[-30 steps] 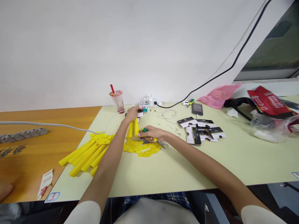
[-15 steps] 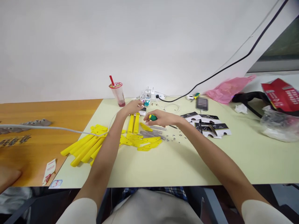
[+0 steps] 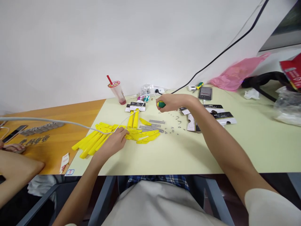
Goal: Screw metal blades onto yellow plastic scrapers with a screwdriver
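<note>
My right hand [image 3: 172, 102] is raised over the table, its fingers wrapped round a screwdriver [image 3: 161, 104] with a green and yellow handle; the shaft is out of sight. Lower and to the left, my left hand [image 3: 115, 140] has its fingers together at the edge of a pile of flat yellow plastic pieces [image 3: 150, 135], fingertips on one of them. Long yellow handle-like pieces [image 3: 90, 146] lie beside that wrist. Two more yellow tubes [image 3: 135, 119] lie upright in view behind the pile. Grey metal blades [image 3: 152, 127] and several small screws [image 3: 172, 129] lie to the right.
A drink cup [image 3: 117, 92] with a red straw stands at the back, near a white power strip [image 3: 150, 90]. Black-and-white packaging cards [image 3: 221, 117] and a phone [image 3: 205, 93] lie right. A grey cable [image 3: 58, 121] crosses on the left, where another person's arm [image 3: 18, 169] rests.
My left hand has come back from the cards near the power strip to the yellow pieces. My right hand has moved away from the pile, up and right, still holding the screwdriver. The view has shifted.
</note>
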Tool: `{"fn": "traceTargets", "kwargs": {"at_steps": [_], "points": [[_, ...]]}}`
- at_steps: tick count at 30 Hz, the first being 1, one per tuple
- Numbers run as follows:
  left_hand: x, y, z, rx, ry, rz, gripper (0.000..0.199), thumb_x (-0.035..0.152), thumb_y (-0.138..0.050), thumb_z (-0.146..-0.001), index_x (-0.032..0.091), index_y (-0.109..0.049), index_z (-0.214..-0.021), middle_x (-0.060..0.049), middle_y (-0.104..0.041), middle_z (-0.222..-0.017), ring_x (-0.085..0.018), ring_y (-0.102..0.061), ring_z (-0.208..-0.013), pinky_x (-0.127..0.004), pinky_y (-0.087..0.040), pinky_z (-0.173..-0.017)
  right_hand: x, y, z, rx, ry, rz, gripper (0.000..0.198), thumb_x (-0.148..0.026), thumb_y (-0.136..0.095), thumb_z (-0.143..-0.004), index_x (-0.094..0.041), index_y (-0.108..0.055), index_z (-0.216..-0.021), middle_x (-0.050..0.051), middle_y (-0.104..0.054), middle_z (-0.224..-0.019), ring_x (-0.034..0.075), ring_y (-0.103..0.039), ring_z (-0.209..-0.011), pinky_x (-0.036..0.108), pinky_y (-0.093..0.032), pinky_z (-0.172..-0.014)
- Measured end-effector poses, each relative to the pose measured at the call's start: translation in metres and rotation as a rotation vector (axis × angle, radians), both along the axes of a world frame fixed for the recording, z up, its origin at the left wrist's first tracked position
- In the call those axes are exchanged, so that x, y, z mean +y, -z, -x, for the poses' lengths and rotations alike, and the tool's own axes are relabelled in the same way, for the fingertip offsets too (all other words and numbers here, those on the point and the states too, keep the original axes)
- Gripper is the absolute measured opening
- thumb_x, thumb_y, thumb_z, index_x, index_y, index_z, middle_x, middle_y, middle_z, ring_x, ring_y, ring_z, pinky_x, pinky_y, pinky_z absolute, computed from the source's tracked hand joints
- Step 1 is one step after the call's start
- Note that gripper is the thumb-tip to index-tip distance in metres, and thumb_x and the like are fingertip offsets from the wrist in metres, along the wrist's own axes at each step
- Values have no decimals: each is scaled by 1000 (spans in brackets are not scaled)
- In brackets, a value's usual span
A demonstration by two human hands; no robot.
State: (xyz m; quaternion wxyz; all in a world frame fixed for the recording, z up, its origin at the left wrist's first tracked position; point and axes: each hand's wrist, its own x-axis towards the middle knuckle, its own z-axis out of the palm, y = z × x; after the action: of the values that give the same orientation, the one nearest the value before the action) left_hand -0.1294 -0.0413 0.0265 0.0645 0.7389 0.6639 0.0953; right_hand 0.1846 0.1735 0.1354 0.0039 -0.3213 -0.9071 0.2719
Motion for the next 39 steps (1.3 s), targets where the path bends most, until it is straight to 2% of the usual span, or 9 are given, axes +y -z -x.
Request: {"fn": "traceTargets", "kwargs": {"at_steps": [7, 11, 16, 19, 24, 29, 33, 36, 39], "points": [[-22, 6, 21, 9, -58, -91, 19, 30, -50, -100, 26, -68, -100, -13, -73, -112, -36, -69, -113, -54, -57, -105, 9, 41, 25, -285, -33, 56, 17, -28, -83, -82, -18, -70, -88, 4, -63, -73, 18, -56, -62, 33, -39, -59], [-35, 14, 33, 22, -110, -121, 22, 38, -50, -102, 25, -68, -108, -15, -72, -123, -37, -68, -122, -57, -55, -110, 4, 55, 39, -316, -78, 89, 30, -37, -92, -77, -17, -73, -89, 4, -66, -76, 18, -60, -65, 32, -42, -61], [-42, 22, 41, -18, -182, -107, 36, 39, -52, -101, 21, -65, -130, -19, -71, -138, -38, -68, -128, -57, -54, -113, -4, 64, 50, -325, -146, 118, 37, -41, -97, -74, -18, -75, -93, 4, -70, -83, 16, -58, -63, 31, -42, -60], [-42, 22, 41, -36, -173, -85, 36, 38, -50, -103, 21, -64, -130, -19, -72, -139, -38, -67, -131, -59, -51, -118, -8, 68, 55, -297, -188, 120, 40, -42, -99, -72, -19, -75, -94, 3, -71, -85, 15, -58, -61, 31, -42, -59], [-50, 10, 33, -36, -149, -146, 38, 37, -49, -104, 23, -67, -134, -18, -69, -147, -38, -60, -144, -61, -45, -126, -14, 74, 66, -167, -161, -2, 36, -40, -91, -84, -17, -73, -104, 9, -74, -99, 17, -62, -67, 31, -40, -61], [-72, -19, 12, -173, -136, -130, 38, 46, -56, -103, 28, -77, -130, -14, -77, -131, -38, -70, -127, -54, -56, -114, -21, 85, 77, -68, -112, -148, 39, -40, -83, -94, -15, -72, -121, 18, -76, -123, 29, -70, -102, 32, -41, -72], [-90, -40, -12, -463, -125, 8, 32, 48, -68, -102, 32, -82, -125, -10, -80, -126, -32, -75, -115, -42, -62, -102, -21, 97, 84, -83, -88, -187, 47, -47, -79, -99, -13, -70, -129, 21, -74, -135, 32, -70, -113, 32, -41, -73], [-93, -43, -35, -829, -74, 302, 39, 50, -70, -103, 29, -81, -134, -10, -82, -119, -28, -77, -101, -38, -64, -90, -20, 102, 86, -105, -72, -197, 44, -47, -74, -102, -11, -70, -128, 23, -75, -132, 31, -72, -109, 32, -39, -70], [-83, -36, -63, -1169, -1, 562, 37, 51, -71, -104, 26, -81, -129, -13, -81, -114, -25, -77, -94, -38, -63, -89, -20, 102, 84, -123, -77, -198, 39, -43, -71, -102, -11, -70, -124, 22, -76, -127, 30, -72, -102, 32, -39, -67]]}}
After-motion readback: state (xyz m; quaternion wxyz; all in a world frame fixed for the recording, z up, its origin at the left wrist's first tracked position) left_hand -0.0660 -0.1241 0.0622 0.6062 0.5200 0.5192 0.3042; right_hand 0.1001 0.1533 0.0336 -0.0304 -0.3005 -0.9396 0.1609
